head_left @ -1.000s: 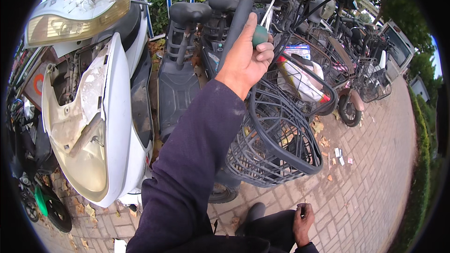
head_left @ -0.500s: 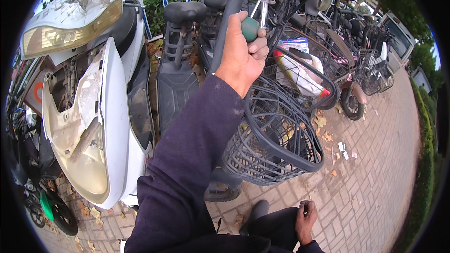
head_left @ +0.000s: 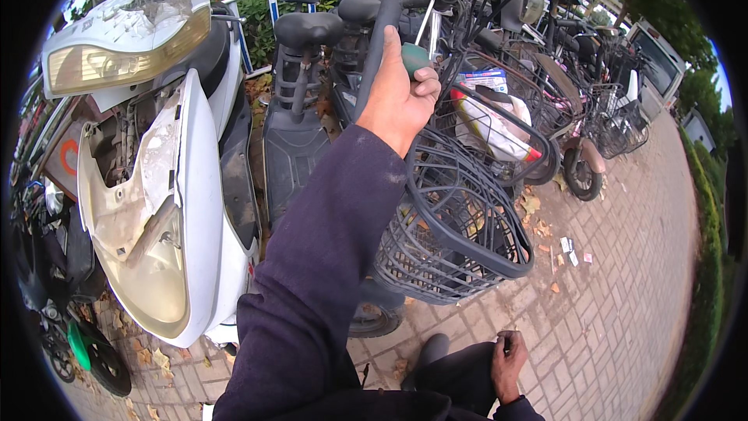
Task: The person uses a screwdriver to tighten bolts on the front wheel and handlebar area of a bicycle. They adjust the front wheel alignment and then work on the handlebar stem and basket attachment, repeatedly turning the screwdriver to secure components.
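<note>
My left hand (head_left: 399,101) reaches forward at the upper middle, its fingers closed round a dark green rounded object (head_left: 416,61); the thumb points up along its left side. Right beside the thumb stands a thick dark grey tube (head_left: 380,40), part of an electric bike's front. Below and right of the hand hangs that bike's black wire basket (head_left: 460,253). My right hand (head_left: 509,365) is low by my dark trouser leg, with its fingers curled in; whatever may be inside them is hidden.
A white scooter with a broken front panel (head_left: 199,210) stands close on the left. More bikes with black saddles (head_left: 310,29) line a white railing (head_left: 273,1). To the right, another basket holds a white bag (head_left: 499,121). Brick paving (head_left: 615,265) runs along a hedge (head_left: 705,218).
My left hand has come slightly lower and to the left, with the green object still in it. The view has shifted a little. My right hand has hardly moved.
</note>
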Available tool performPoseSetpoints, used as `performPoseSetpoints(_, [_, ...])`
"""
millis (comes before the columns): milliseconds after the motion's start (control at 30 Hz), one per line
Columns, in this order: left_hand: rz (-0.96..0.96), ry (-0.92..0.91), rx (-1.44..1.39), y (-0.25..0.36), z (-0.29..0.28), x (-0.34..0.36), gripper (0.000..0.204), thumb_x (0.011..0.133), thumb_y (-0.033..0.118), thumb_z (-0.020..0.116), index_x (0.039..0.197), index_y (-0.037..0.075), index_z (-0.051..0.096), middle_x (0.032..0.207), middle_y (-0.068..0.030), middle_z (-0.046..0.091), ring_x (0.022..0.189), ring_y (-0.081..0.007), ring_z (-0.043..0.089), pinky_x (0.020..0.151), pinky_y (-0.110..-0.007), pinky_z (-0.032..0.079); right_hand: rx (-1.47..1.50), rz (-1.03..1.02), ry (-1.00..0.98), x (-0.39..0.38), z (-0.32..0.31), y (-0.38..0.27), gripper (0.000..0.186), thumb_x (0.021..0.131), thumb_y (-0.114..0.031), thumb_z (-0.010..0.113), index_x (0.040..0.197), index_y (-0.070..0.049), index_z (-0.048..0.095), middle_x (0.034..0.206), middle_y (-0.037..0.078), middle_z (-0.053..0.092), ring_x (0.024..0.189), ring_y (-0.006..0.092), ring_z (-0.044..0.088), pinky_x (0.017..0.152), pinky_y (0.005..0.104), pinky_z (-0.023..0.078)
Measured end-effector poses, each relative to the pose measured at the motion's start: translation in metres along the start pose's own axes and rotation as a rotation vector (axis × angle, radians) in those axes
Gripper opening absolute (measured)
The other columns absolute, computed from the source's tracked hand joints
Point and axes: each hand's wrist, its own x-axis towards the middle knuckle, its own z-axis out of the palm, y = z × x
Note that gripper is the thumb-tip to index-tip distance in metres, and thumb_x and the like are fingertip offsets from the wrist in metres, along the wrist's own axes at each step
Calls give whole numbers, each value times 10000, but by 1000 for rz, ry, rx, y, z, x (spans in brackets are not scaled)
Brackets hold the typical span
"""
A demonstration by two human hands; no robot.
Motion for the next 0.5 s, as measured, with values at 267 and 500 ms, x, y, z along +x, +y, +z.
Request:
performPoseSetpoints(267, [166,-192,232,-7,-13,0,341,934,287,738,1039,64,503,865,-87,526,590,-99,457,449,-216,327,-15,-42,-15,2,-5,-1,66,888,-55,591,878,6,614,830,175,598,801,352,600,736,423,474])
performPoseSetpoints(500, [137,-59,339,-4,-2,1,337,929,351,656,937,32,548,765,-63,520,448,-77,344,407,-234,245,-37,-47,-2,5,-7,-2,63,891,-52,588,875,5,611,845,175,602,813,364,597,729,434,468])
